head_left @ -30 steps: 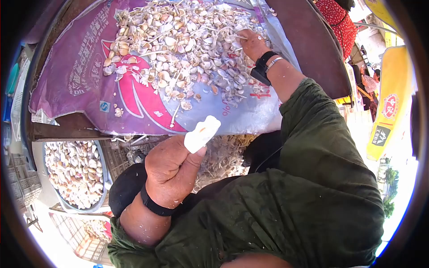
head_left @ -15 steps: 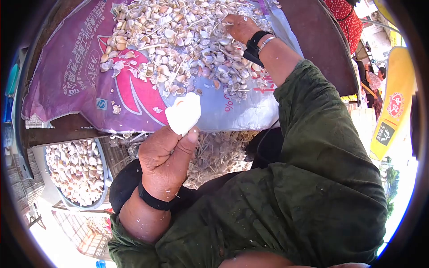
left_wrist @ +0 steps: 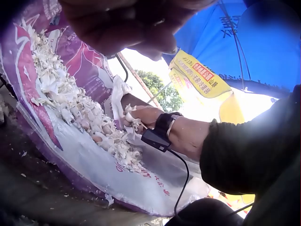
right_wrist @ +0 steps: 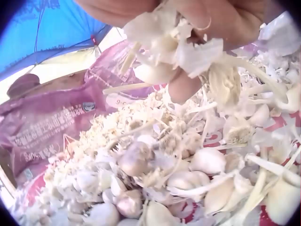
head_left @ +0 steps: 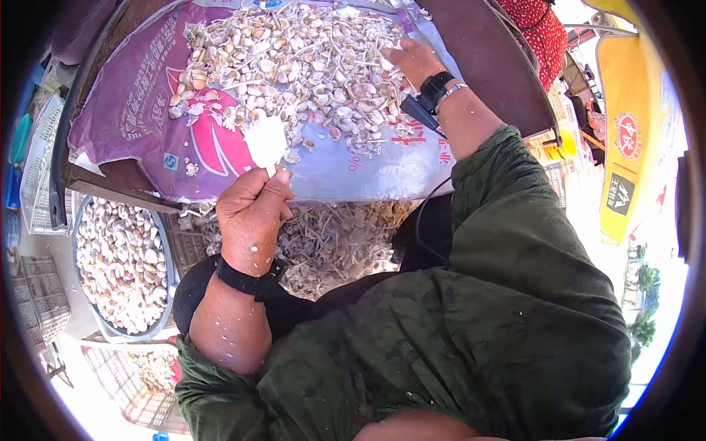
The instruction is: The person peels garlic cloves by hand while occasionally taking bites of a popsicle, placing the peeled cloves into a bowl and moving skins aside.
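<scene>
In the head view, my left hand (head_left: pixel 254 209) pinches a bright white piece (head_left: pixel 266 141) between thumb and fingers, over the near edge of a purple printed sack. Glare washes out the piece's detail. My right hand (head_left: pixel 415 62) is at the right side of a spread heap of garlic cloves (head_left: pixel 294 66). Close up in the right wrist view, its thumb and fingers hold papery garlic skins (right_wrist: pixel 202 56) with bits of stalk and clove. Loose cloves, dry stalks and skins lie beneath that hand. In the left wrist view the left hand (left_wrist: pixel 127 23) shows only as a dark shape at the top.
The sack (head_left: pixel 121 121) covers a brown-edged table (head_left: pixel 507 62). At lower left stands a round tub (head_left: pixel 170 253) full of cloves, with a plastic crate (head_left: pixel 140 382) below it. Dry garlic waste (head_left: pixel 338 246) lies under the table edge. A cable hangs from the right wrist.
My left hand has moved forward and left with the white piece, from near the lap to above the sack's edge. The right hand has stayed by the heap's right side.
</scene>
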Action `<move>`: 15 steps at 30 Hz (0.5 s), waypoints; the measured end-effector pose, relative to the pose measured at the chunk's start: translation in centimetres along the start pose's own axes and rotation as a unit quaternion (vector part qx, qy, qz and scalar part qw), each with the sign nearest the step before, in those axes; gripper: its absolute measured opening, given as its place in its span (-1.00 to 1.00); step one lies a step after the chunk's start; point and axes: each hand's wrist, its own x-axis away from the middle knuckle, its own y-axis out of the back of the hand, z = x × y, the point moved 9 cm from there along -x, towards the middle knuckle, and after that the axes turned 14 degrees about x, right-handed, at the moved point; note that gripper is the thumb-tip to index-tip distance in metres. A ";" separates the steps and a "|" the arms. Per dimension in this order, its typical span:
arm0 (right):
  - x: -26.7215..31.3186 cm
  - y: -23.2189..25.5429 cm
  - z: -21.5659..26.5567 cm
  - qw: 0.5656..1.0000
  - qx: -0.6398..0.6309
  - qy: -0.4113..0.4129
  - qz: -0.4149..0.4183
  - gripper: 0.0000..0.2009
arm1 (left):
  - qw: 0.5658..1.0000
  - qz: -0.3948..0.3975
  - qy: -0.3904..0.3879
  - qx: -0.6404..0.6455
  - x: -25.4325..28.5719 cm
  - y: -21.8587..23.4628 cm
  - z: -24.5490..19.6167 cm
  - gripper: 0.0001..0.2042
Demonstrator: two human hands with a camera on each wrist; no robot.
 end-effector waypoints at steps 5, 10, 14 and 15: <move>2.4 -0.4 -0.3 0.997 -0.078 0.011 0.015 -0.48 | 1.000 -0.016 0.009 0.003 -0.6 0.5 0.8 -0.84; 4.5 -1.3 -1.7 0.986 -0.168 -0.006 -0.019 -0.50 | 1.000 -0.029 0.010 0.001 -0.9 0.5 1.3 -0.79; 5.0 -0.9 -3.4 0.990 -0.122 -0.036 -0.053 -0.63 | 0.999 -0.031 0.012 -0.003 -1.3 0.9 1.6 -0.78; 3.4 -1.0 -5.0 0.993 -0.091 -0.021 -0.066 -0.65 | 0.999 -0.032 0.011 -0.002 -1.4 1.0 1.6 -0.78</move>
